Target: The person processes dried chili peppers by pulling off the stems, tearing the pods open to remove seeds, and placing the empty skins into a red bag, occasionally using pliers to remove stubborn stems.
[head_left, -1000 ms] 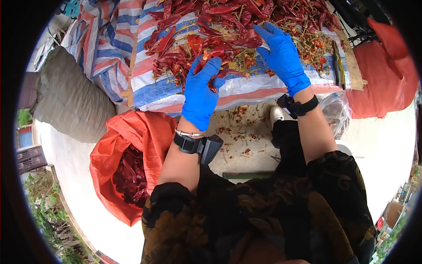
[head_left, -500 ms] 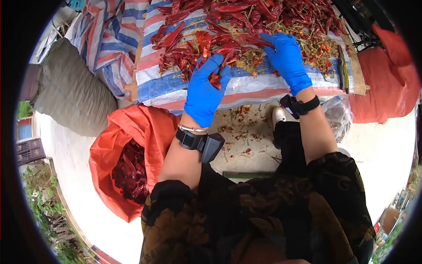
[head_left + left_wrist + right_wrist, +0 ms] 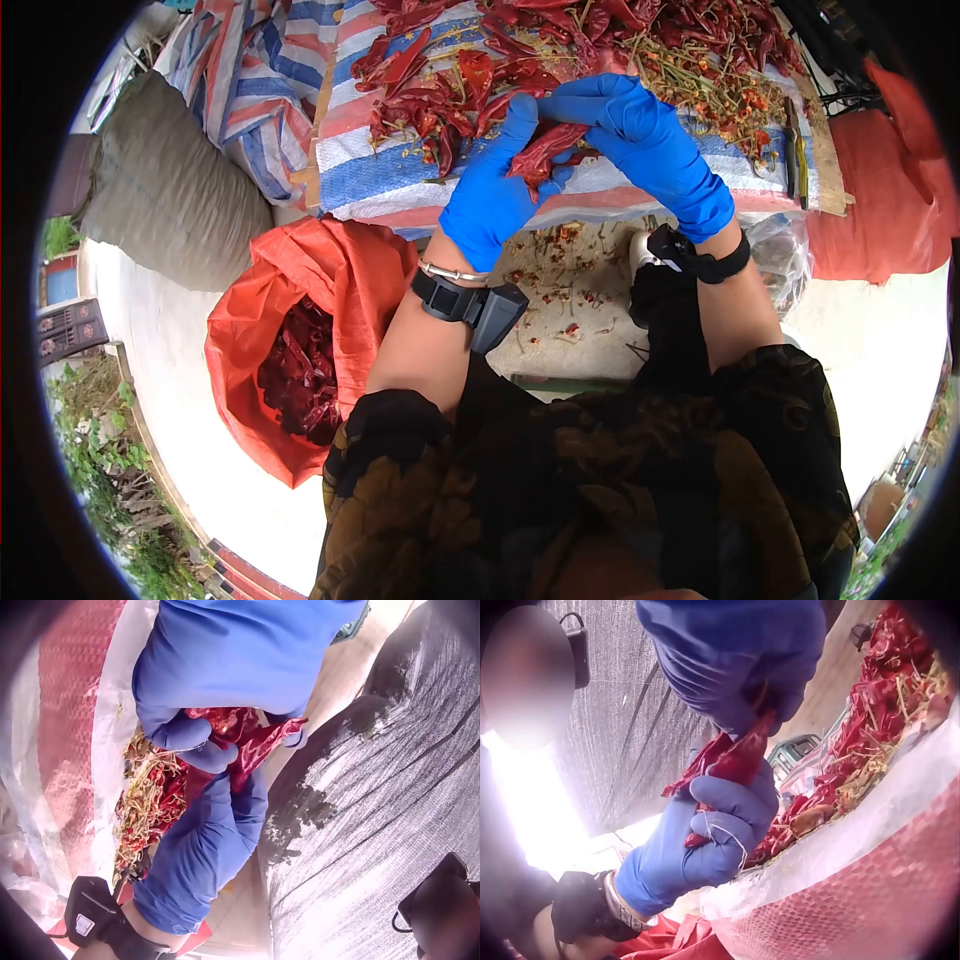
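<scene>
Both hands wear blue gloves and meet over the near edge of a striped woven sheet (image 3: pixel 350 182). My left hand (image 3: pixel 492 200) grips dried red chili peppers (image 3: pixel 545 155), with its fingers curled round them in the right wrist view. My right hand (image 3: pixel 650 140) pinches one end of a chili (image 3: pixel 742 757) just above the left fingers. In the left wrist view, a wrinkled chili (image 3: pixel 255 746) pokes out between the two hands. The very end under the right fingertips is hidden. Behind the hands lies a heap of dried chilies (image 3: pixel 640 15).
Stems and seeds (image 3: pixel 700 90) litter the sheet on the right, near a slim yellow-and-black tool (image 3: pixel 797 165). An open red sack (image 3: pixel 340 260) of chilies stands below left. A grey-brown sack (image 3: pixel 165 190) is at the left, another red sack (image 3: pixel 880 190) at the right. Scraps lie on the floor (image 3: pixel 565 350).
My right hand has come left from the heap to my left hand, and now pinches a chili there. The left hand, still gripping chilies, has shifted slightly right.
</scene>
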Tool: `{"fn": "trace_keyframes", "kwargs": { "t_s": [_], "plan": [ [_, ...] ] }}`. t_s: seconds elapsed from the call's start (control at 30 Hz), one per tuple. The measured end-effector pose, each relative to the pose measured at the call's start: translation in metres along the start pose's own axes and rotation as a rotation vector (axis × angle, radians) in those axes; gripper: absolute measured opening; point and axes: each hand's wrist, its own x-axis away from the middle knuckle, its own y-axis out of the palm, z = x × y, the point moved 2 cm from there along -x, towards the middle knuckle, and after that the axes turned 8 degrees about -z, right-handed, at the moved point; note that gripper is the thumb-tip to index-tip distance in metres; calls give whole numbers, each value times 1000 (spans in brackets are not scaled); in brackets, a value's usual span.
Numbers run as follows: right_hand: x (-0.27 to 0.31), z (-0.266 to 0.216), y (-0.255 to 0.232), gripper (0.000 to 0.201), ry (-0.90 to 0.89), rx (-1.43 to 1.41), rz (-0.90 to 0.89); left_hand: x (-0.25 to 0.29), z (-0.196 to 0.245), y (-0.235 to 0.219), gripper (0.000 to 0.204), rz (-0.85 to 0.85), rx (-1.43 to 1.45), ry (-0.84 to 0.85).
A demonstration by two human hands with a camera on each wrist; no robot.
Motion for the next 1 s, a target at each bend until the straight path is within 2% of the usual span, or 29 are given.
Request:
{"fn": "trace_keyframes", "kwargs": {
  "t_s": [0.03, 0.07, 0.13, 0.2, 0.23, 0.3, 0.33, 0.37, 0.43, 0.53, 0.7, 0.77, 0.83, 0.97, 1.0],
  "plan": [
    [0, -2, 0, 44, -1, -3, 0, 2, 1, 8, 38, -56, -91, -13],
    [0, -5, -2, 45, 7, 24, -65, 8, -1, 16, 30, 19, -227, 21],
    [1, -10, -6, 47, 17, 52, -132, 4, -1, 8, 26, -20, -243, 14],
    [0, -15, -15, 55, -58, 9, 1, 1, 0, 7, 22, -64, -259, 9],
    [1, -15, -20, 55, -59, 10, 1, 1, 1, 6, 20, -17, -241, 31],
    [5, -6, -30, 52, 109, -410, -17, 1, 2, 7, 18, 30, -223, 55],
    [7, 1, -28, 43, 190, -480, -7, 0, 2, 7, 18, 44, -213, 72],
    [8, 2, -26, 43, 188, -480, -8, 0, 2, 8, 18, 58, -204, 88],
    [8, 3, -19, 33, 262, -653, -1, 0, 2, 4, 19, 35, -236, 77],
    [8, 10, -9, 21, 270, -636, 23, 2, 2, 8, 21, 24, -274, 50],
    [9, 8, -4, 14, 314, -506, 28, -2, -2, 3, 23, 26, -376, 3],
    [9, 7, -2, 13, 328, -473, 32, -3, -5, -2, 21, 43, -561, -6],
    [10, 7, -1, 12, 386, -575, 28, 1, -2, 5, 21, 32, -536, 10],
    [13, 18, 9, 14, 374, -721, 43, 2, -5, 3, 22, 14, -437, 74],
    [14, 18, 12, 15, 446, -935, 83, 2, -5, 2, 22, 12, -439, 71]
  ]
}}
